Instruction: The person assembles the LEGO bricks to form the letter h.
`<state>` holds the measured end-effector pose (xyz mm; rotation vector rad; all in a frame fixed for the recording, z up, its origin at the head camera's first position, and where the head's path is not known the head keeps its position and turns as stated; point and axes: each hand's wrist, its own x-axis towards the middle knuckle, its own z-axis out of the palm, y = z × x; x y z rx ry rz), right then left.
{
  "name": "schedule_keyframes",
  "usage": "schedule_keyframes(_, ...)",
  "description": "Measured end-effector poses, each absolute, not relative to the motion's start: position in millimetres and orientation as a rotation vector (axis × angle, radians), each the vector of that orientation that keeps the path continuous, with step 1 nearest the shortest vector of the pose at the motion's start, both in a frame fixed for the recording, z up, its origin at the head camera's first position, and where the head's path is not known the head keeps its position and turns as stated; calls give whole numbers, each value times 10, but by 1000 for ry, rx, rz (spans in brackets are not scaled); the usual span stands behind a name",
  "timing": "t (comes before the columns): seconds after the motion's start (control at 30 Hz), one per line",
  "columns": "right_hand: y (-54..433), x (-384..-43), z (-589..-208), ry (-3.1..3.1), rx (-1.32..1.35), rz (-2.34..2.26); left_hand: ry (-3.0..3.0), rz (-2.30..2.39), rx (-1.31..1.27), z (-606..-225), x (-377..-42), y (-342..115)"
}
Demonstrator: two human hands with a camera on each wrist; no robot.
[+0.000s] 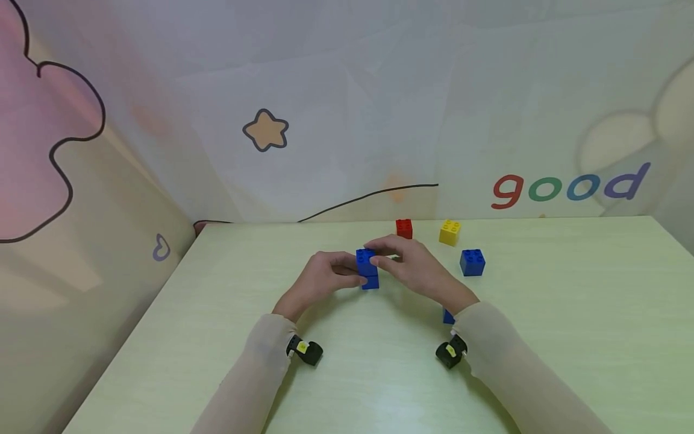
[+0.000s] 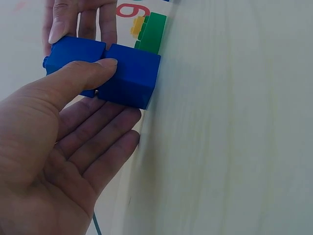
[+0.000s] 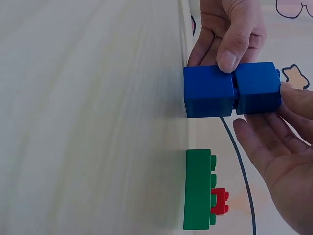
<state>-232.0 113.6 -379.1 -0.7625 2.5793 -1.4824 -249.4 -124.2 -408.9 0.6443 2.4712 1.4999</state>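
Note:
Two blue toy bricks stand one on the other between the hands, the upper brick (image 3: 257, 88) over the lower brick (image 3: 208, 90). A narrow gap with studs shows at their seam in the right wrist view, and the upper one sits slightly tilted. My left hand (image 1: 328, 276) holds the lower brick near the seam, thumb on the near face, other fingers behind. With thumb and fingertips, my right hand (image 1: 414, 265) grips the upper brick near its studded top. A long green brick (image 3: 198, 191) stands beside them, mostly hidden behind the right hand in the head view.
At the table's back are a red brick (image 1: 403, 228) and a yellow brick (image 1: 449, 232). Another blue brick (image 1: 473, 263) lies right of the right hand. One more blue brick (image 1: 448, 317) is partly hidden by the right wrist. A printed backdrop (image 1: 347, 120) rises behind the table.

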Motion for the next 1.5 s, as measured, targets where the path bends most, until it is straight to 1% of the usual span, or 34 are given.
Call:
schedule_keyframes(0.4,1171,-2322,-3772,2562,-722,-1465,2478,1490,632,-4084,-2494,-1249)
schedule_keyframes(1.5,1154,-2337,-3735,2580,-711,-1409,2483,1487,605,-4052,-2462,-1223)
